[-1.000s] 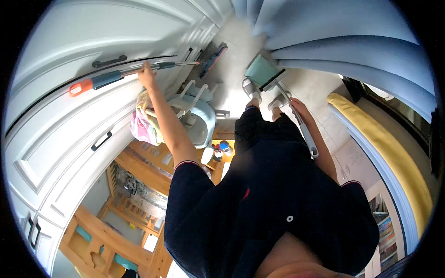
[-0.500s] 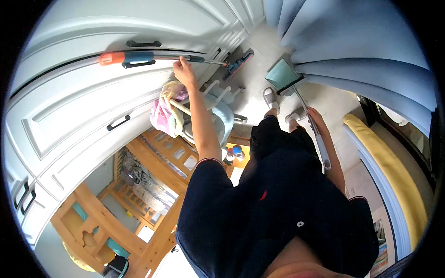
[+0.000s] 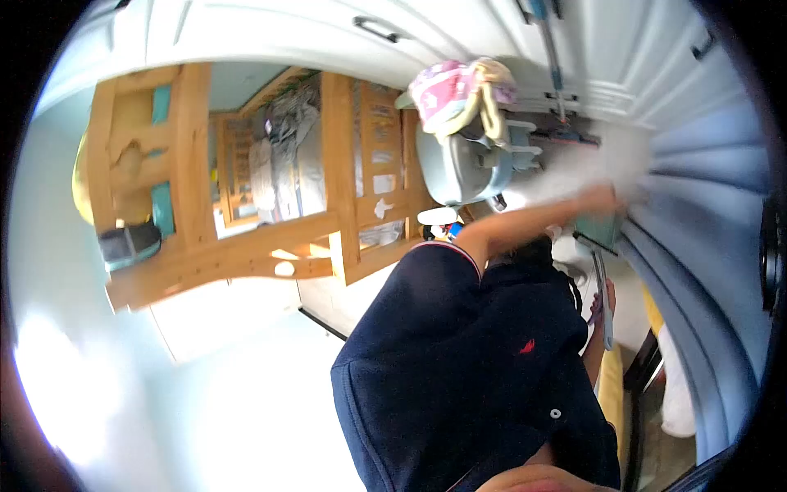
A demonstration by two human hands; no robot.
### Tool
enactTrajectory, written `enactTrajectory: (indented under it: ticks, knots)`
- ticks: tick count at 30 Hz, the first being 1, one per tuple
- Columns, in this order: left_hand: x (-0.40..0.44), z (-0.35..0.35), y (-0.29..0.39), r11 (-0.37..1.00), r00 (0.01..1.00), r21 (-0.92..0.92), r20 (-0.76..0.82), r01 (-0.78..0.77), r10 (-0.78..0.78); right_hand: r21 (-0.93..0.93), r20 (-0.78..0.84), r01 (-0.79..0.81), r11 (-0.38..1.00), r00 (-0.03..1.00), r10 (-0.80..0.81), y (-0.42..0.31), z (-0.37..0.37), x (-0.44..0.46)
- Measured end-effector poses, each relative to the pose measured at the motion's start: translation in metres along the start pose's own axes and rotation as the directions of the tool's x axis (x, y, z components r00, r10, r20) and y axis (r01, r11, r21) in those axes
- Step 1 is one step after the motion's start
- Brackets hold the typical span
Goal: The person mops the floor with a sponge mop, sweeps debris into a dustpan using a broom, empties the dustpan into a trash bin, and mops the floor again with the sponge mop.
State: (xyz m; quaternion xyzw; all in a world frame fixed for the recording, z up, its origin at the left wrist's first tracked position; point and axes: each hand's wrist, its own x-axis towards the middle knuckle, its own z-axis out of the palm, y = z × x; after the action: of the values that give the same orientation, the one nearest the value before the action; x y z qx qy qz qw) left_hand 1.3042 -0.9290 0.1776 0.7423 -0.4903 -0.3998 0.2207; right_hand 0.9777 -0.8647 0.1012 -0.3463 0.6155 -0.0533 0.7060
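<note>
My right hand (image 3: 602, 299) is closed around the grey handle of a long-handled dustpan (image 3: 608, 324), at my right side. The dustpan's teal pan is partly covered by my left hand (image 3: 600, 201), stretched forward across my body. Motion smears its fingers, so its grip is unclear. Apart from both hands, a broom (image 3: 555, 61) leans against the white cabinet, its head resting on the floor. Near my left forearm stands a pale blue-grey chair (image 3: 463, 168) with a pink and yellow cloth (image 3: 447, 94) draped over it.
White cabinet doors (image 3: 459, 29) run along the far side. Blue curtains (image 3: 697, 213) hang at the right, close to the dustpan. A wooden bunk bed (image 3: 336, 164) stands at the left, with a light tiled floor (image 3: 574, 172) beyond the chair.
My left hand has let go of the broom and swung right, towards the dustpan. The broom now leans on the cabinet. The view has turned left; my right hand still holds the dustpan.
</note>
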Motion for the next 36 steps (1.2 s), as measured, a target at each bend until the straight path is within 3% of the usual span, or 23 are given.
enactTrajectory:
  ticks: [1,3,5,7,20,23,25,27,28,30,31,32,33,34,35,36]
  knots:
    - [-0.037,0.026,0.038,0.981,0.983,-0.137,0.136,0.139,-0.120,-0.026,0.020,0.008,1.000,1.000,-0.007,-0.002,-0.002,0.003]
    - [-0.063,0.057,0.058,0.947,0.892,-0.296,0.451,0.122,0.026,-0.070,0.042,-0.011,0.997,0.999,0.014,-0.009,-0.007,0.007]
    - [-0.083,0.105,0.071,0.815,0.843,-0.474,0.538,0.333,-0.032,-0.117,0.066,-0.022,0.993,0.997,0.030,-0.014,-0.012,0.011]
    - [-0.093,0.130,0.074,0.763,0.815,-0.524,0.580,0.378,-0.005,-0.145,0.083,-0.031,0.989,0.996,0.043,-0.020,-0.011,0.012]
    - [-0.097,0.178,0.079,0.803,0.939,-0.569,0.342,0.175,0.038,-0.339,0.339,0.130,0.932,0.941,-0.008,-0.056,-0.024,0.051]
    - [-0.104,0.188,0.074,0.839,0.963,-0.543,0.244,0.035,0.118,-0.360,0.386,0.180,0.916,0.922,-0.030,-0.061,-0.024,0.051]
    - [-0.106,0.193,0.068,0.863,0.962,-0.485,0.142,-0.139,0.234,-0.398,0.325,0.169,0.902,0.945,-0.034,-0.069,-0.021,0.042]
    - [-0.107,0.197,0.058,0.855,0.917,-0.370,0.019,-0.363,0.397,-0.628,0.275,0.235,0.742,0.959,-0.071,-0.086,-0.017,0.021]
    - [-0.106,0.199,0.053,0.834,0.881,-0.307,-0.031,-0.458,0.473,-0.625,0.259,0.227,0.747,0.963,-0.075,-0.081,-0.026,0.027]
    - [-0.105,0.196,0.044,0.784,0.805,-0.185,-0.111,-0.593,0.583,-0.547,0.349,0.445,0.709,0.891,-0.289,-0.068,-0.024,0.046]
    - [-0.105,0.194,0.038,0.753,0.762,-0.121,-0.149,-0.647,0.631,-0.546,0.348,0.444,0.710,0.891,-0.290,-0.068,-0.022,0.048]
    - [-0.104,0.192,0.031,0.719,0.715,-0.057,-0.181,-0.693,0.675,-0.559,0.422,0.563,0.609,0.825,-0.375,-0.068,-0.026,0.047]
    - [-0.104,0.191,0.022,0.697,0.685,-0.002,-0.186,-0.717,0.704,-0.569,0.480,0.657,0.496,0.754,-0.448,-0.067,-0.040,0.044]
    - [-0.100,0.180,0.011,0.726,0.725,-0.002,-0.064,-0.688,0.686,-0.816,0.330,0.459,0.352,0.869,-0.369,-0.060,-0.058,0.060]
    - [-0.112,0.152,0.024,0.927,0.915,-0.152,0.171,-0.343,0.366,-0.824,0.284,0.431,0.368,0.876,-0.390,-0.050,-0.075,0.073]
    - [-0.110,0.153,0.001,0.811,0.812,-0.046,-0.028,-0.583,0.583,-0.742,0.234,0.458,0.489,0.861,-0.451,-0.035,-0.097,0.081]
